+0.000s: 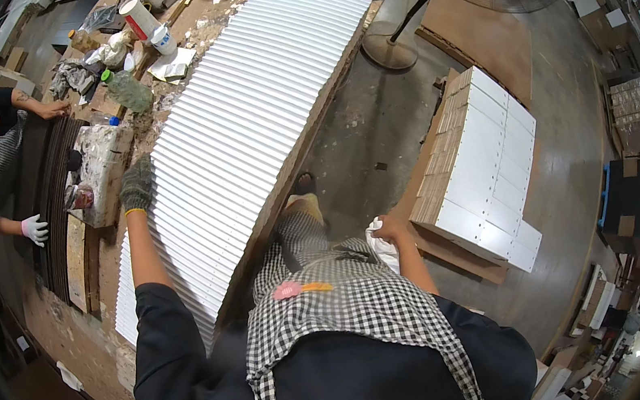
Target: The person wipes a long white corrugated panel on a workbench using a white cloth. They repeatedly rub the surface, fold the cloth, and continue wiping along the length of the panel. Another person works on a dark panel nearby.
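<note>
A long row of white strips [247, 145], packed side by side into a ridged surface, lies across the worktable in front of me. My left hand [138, 185], in a grey knit glove with a yellow cuff, rests against the row's left edge, its fingers stretched out and gripping nothing I can see. Down by my right hip, my bare right hand [392, 230] is closed around a white cloth [382, 247]. The cloth hangs beside my checked apron [350, 298].
Left of the row are a paint-caked block [103, 169], a green-capped plastic bottle [129, 92] and cups. A co-worker's white-gloved hand [35, 230] is near a stack of dark boards [58, 196]. A stack of white panels [486, 160] and a standing fan [391, 51] are right.
</note>
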`<state>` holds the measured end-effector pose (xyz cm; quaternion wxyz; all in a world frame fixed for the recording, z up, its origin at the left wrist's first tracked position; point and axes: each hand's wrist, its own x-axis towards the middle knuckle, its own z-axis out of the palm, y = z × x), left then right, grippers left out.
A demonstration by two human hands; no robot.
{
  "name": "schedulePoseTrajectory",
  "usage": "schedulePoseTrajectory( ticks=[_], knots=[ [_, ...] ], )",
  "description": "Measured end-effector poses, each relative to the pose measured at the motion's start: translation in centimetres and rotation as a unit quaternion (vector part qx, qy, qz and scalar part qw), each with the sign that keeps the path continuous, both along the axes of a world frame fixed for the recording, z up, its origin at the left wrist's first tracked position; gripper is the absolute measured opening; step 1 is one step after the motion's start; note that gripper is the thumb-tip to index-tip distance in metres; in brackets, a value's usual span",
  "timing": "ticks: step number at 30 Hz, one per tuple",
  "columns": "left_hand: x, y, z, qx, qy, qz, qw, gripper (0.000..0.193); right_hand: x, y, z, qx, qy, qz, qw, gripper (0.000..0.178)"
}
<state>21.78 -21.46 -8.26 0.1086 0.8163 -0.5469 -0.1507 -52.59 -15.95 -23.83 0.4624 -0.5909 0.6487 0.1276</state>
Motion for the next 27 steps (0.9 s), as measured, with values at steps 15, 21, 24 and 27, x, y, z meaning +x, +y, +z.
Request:
schedulePoseTrajectory(
  ticks=[15,21,24,27],
  knots=[
    [-15.8,-19.9,8.0,-0.141,-0.054,-0.046,0.987,0.054,9.5,-41.2,30.8,-0.44,-0.05,0.058,0.894,0.044],
    [-21.6,-38.0,6.1,-0.019,0.072,-0.119,0.99,0.082,18.2,-48.3,26.4,-0.563,0.111,0.171,0.801,0.03],
    [-21.1,-42.5,5.6,0.075,0.187,-0.077,0.977,0.097,20.2,-49.3,25.6,-0.584,0.092,0.189,0.784,0.026],
    [-20.9,-42.5,4.1,0.05,0.21,-0.059,0.975,0.098,24.0,-51.0,24.9,-0.587,0.053,0.205,0.781,0.022]
  ],
)
